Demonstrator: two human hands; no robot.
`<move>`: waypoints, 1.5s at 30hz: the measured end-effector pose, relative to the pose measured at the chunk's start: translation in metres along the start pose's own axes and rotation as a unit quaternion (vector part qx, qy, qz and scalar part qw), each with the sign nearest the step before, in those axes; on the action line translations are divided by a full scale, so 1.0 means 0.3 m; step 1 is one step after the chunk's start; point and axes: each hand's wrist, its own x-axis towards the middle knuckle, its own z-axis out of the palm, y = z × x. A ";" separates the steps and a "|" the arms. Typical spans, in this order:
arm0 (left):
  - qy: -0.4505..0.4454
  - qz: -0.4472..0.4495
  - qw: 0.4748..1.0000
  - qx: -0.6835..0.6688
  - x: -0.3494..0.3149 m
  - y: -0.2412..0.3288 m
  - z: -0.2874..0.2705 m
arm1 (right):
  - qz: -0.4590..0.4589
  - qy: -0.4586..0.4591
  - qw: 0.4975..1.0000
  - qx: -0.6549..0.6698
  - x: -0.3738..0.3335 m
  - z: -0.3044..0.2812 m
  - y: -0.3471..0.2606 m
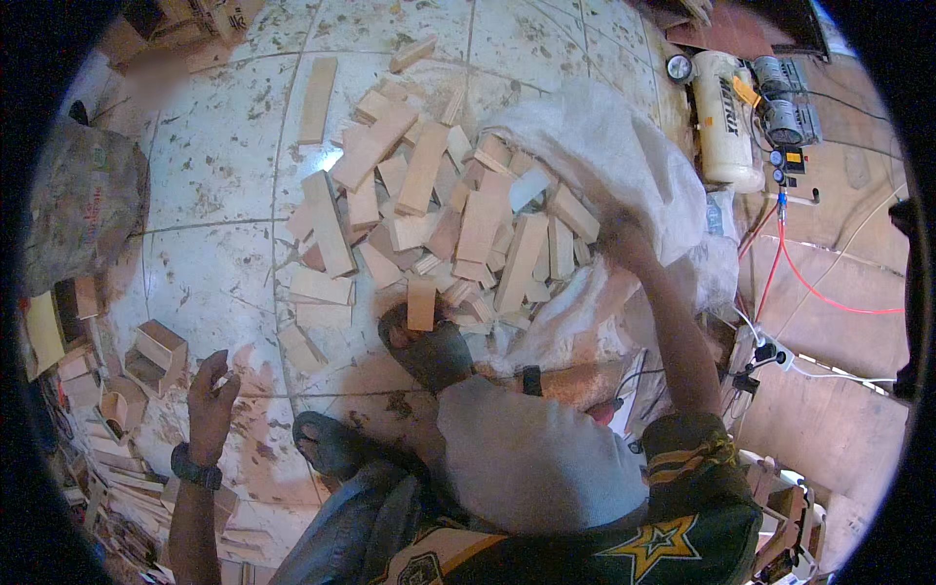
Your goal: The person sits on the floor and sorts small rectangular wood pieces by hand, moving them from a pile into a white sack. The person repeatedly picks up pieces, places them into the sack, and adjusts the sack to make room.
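Note:
On the left, my left hand (pixel 212 382) hovers above the tiled floor with its fingers bent in. A small pale thing, too small to name, shows between thumb and fingers. Beside this hand stands a small open wooden box (pixel 156 358). My right hand (pixel 624 237) reaches to the edge of a crumpled white plastic sack (pixel 634 146). Its fingers are blurred and partly hidden, so their grip does not show. Left of the sack lies a loose heap of cut wooden blocks (pixel 422 168), some under its edge. One block (pixel 421 304) overlaps my sandalled foot (pixel 429 343).
Another small wooden box (pixel 123 405) and stacked wood pieces lie at the lower left, below a full sack (pixel 83 205). An air compressor (pixel 726 122) with a red hose (pixel 829 304) stands at right, near a power strip (pixel 770 351). Part of another person's hand (pixel 694 10) shows at the top.

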 end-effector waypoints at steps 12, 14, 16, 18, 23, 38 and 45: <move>0.050 -0.040 0.997 -0.039 -0.109 -0.153 -0.010 | -0.193 -0.039 0.941 0.276 -0.002 0.043 0.087; 0.043 -0.069 0.995 -0.056 -0.102 -0.162 0.042 | -0.225 -0.036 0.945 0.234 -0.009 0.146 0.166; -0.011 -0.052 0.997 -0.056 -0.108 -0.167 0.079 | -0.142 -0.082 0.949 0.271 -0.020 0.192 0.228; -0.029 -0.022 0.998 -0.042 -0.129 -0.176 0.091 | -0.024 -0.143 0.948 0.283 -0.039 0.191 0.269; -0.001 -0.064 0.996 -0.058 -0.156 -0.219 0.066 | 0.145 -0.241 0.901 0.329 -0.055 0.149 0.310; -0.048 -0.057 0.997 -0.004 -0.141 -0.162 0.095 | 0.245 -0.147 0.871 0.399 -0.119 0.225 0.362; -0.044 -0.007 0.998 -0.037 -0.151 -0.185 0.104 | 0.085 -0.180 0.872 0.447 -0.267 0.325 0.403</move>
